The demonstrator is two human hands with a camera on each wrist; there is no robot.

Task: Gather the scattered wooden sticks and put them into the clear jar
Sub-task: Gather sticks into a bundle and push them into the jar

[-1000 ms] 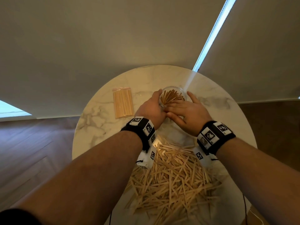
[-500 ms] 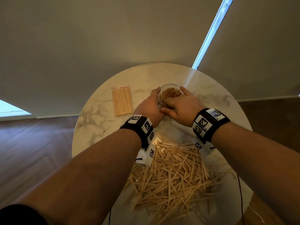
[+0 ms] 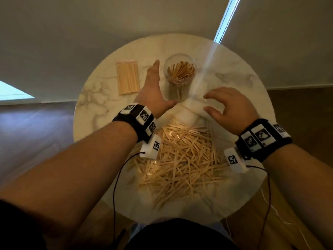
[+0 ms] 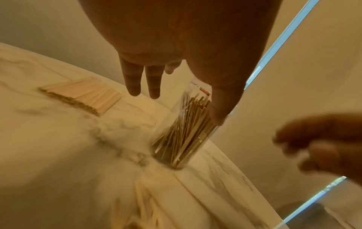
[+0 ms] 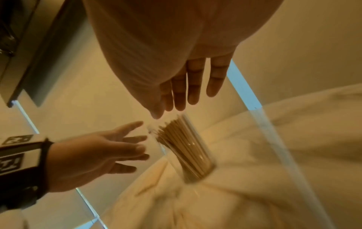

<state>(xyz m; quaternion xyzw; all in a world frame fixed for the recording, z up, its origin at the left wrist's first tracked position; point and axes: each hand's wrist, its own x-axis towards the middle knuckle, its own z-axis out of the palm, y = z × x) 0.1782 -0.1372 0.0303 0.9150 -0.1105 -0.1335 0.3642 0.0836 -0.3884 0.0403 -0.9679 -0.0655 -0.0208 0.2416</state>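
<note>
Sticks (image 3: 180,163) lie in a loose heap just under and between your 2 wrists, on the round marble table (image 3: 239,82). Beyond that heap, between your hands, the clear jar (image 3: 179,76) stands upright with a bunch of sticks inside it. Your left hand (image 3: 153,89) hovers just left of the jar, fingers straight and spread, holding nothing; the pictures do not settle whether its thumb touches the glass. Your right hand (image 3: 228,107) floats to the jar's right and nearer you, fingers loosely curved, empty. A flat packet of sticks (image 3: 128,77) lies left of your left hand.
</note>
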